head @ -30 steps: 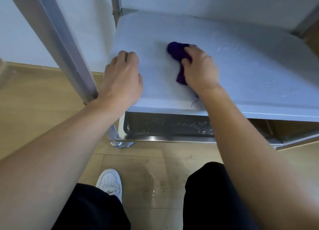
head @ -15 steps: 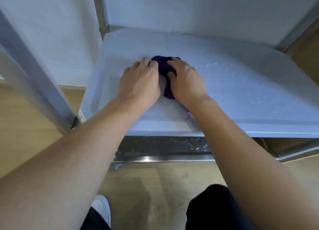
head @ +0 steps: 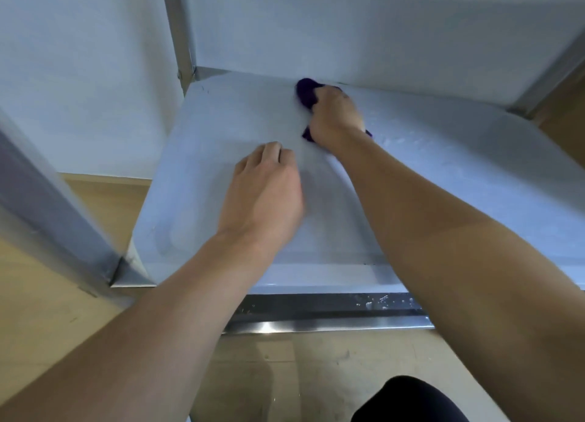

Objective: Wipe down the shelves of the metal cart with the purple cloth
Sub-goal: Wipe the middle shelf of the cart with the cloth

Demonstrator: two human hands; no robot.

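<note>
One flat grey metal cart shelf [head: 443, 184] fills mid-frame. One crumpled purple cloth [head: 306, 92] sits on it at 12 o'clock, just beside the back edge. Two bare hands are in view. The right hand [head: 335, 118] is on top of the cloth, fingers curled over it and pressing it onto the shelf. Cloth pokes out at the hand's 11 o'clock, with small bits at its wrist end. The left hand [head: 266, 190] is at 7 o'clock from the right one and apart from the cloth. Its fingers are loosely bent and hold nothing, and it rests on the shelf. Three grey metal cart posts are visible: front-left [head: 47, 206] at 9 o'clock, back-left [head: 179, 32] at 11, back-right [head: 550, 70] at 2. One lower shiny metal shelf [head: 316, 307] with white specks is at 6 o'clock. Below it are the wooden floor [head: 285, 374] and one dark-clothed knee [head: 408, 399].
</note>
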